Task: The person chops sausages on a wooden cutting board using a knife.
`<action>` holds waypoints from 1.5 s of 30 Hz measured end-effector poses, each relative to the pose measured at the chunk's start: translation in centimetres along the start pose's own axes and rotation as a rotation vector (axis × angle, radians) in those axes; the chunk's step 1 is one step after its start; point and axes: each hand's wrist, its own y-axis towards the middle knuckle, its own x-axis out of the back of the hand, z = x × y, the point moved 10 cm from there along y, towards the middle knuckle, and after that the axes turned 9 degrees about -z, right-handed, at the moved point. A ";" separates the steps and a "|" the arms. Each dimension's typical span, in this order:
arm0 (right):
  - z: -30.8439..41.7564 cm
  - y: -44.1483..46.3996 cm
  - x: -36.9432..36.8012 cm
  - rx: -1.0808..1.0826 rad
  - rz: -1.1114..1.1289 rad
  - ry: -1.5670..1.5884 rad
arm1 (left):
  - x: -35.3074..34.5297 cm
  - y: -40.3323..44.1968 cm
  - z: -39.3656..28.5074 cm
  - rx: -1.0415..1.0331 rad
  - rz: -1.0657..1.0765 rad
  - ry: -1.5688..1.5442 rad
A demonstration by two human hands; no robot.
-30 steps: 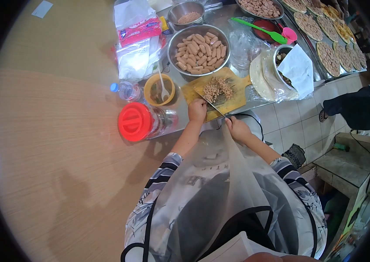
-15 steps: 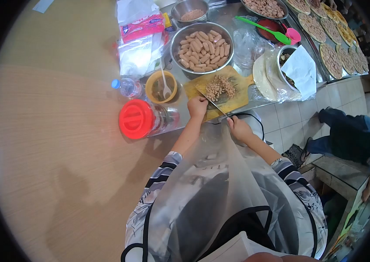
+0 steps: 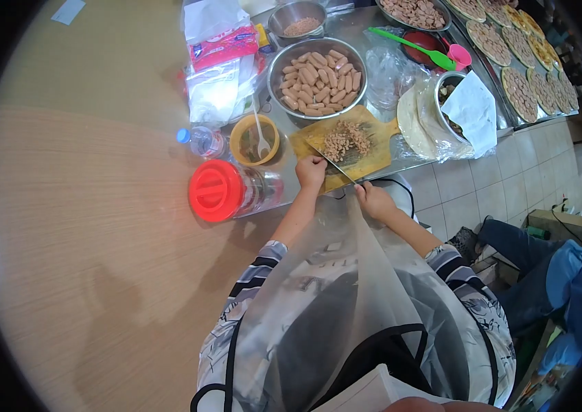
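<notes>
A knife (image 3: 335, 165) lies slantwise over a yellow cutting board (image 3: 378, 159) that bears a heap of chopped brown pieces (image 3: 346, 139). My right hand (image 3: 375, 201) is closed round the handle end of the knife at the board's near edge. At the board's left side, my left hand (image 3: 311, 170) is closed by the blade; its fingers are pressed together and whatever they hold is too small to make out. Just behind the board stands a metal bowl (image 3: 274, 75) full of short sausages (image 3: 318, 82).
Left of the board are a yellow bowl (image 3: 237, 147) with a spoon, a red-lidded jar (image 3: 215, 191) and a bottle (image 3: 205, 141). Topped flat rounds (image 3: 519, 93) fill the back right. A person in blue (image 3: 559, 275) is at the right, near the floor tiles.
The person at the right has moved nearer, toward the lower right of the view. Both of my hands and the knife have stayed almost where they were.
</notes>
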 end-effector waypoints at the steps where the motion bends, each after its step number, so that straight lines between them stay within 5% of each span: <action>1: 0.1 0.0 0.3 0.007 0.007 0.004 | 0.0 -0.1 0.1 0.010 -0.011 -0.020; 32: 0.7 -2.1 2.4 0.018 0.065 -0.074 | -0.8 0.1 3.0 0.165 0.177 -0.003; 45: 0.4 -1.5 1.3 0.062 0.062 -0.025 | -0.5 0.1 1.6 -0.006 0.121 0.026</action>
